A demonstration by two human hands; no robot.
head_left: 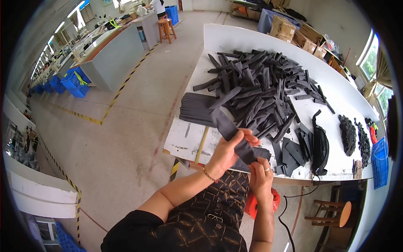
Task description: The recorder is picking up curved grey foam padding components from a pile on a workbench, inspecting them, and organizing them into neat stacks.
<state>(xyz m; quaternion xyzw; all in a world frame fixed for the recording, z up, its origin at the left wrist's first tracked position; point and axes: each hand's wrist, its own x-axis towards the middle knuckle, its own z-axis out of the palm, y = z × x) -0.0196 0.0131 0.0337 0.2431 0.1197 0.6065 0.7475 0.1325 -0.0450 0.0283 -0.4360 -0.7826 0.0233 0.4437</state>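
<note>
A dark grey fabric strip slants across in front of me, its far end reaching over the table edge of a neat stack. My left hand wraps its thumb and fingers round the strip's middle. At the strip's near end my right hand, with a ring on one finger, pinches the cloth. Just beyond the hands lies a big loose heap of folded dark strips. To its left, a stack of strips is laid in even rows. Flat dark cloth pieces lie right of my hands.
On the white table, a black pouch and dark bundles lie to the right. A low white panel borders the far side. A black cord hangs below, near a wooden stool and a red bag.
</note>
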